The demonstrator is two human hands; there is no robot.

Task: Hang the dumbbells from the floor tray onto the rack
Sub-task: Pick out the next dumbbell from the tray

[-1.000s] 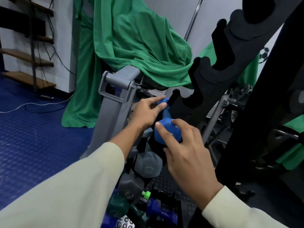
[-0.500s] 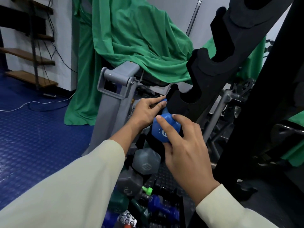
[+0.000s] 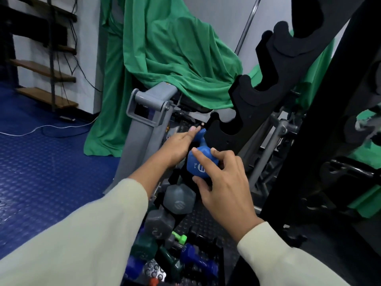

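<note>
A blue dumbbell marked 5 LB is held at the lowest notch of the black rack. My right hand grips its near head with fingers wrapped around it. My left hand presses flat against its far head, beside the rack's lower edge. Below hang two grey dumbbells on the rack. Further down, the floor tray holds several dumbbells in green, dark green, blue and purple.
A grey machine frame stands just left of my hands. Green cloth drapes behind it. Blue studded floor spreads to the left with a white cable. A black upright and metal stands crowd the right.
The blue dumbbell has shifted slightly lower and its near head turned, so the 5 LB marking faces me. Both hands stayed on it.
</note>
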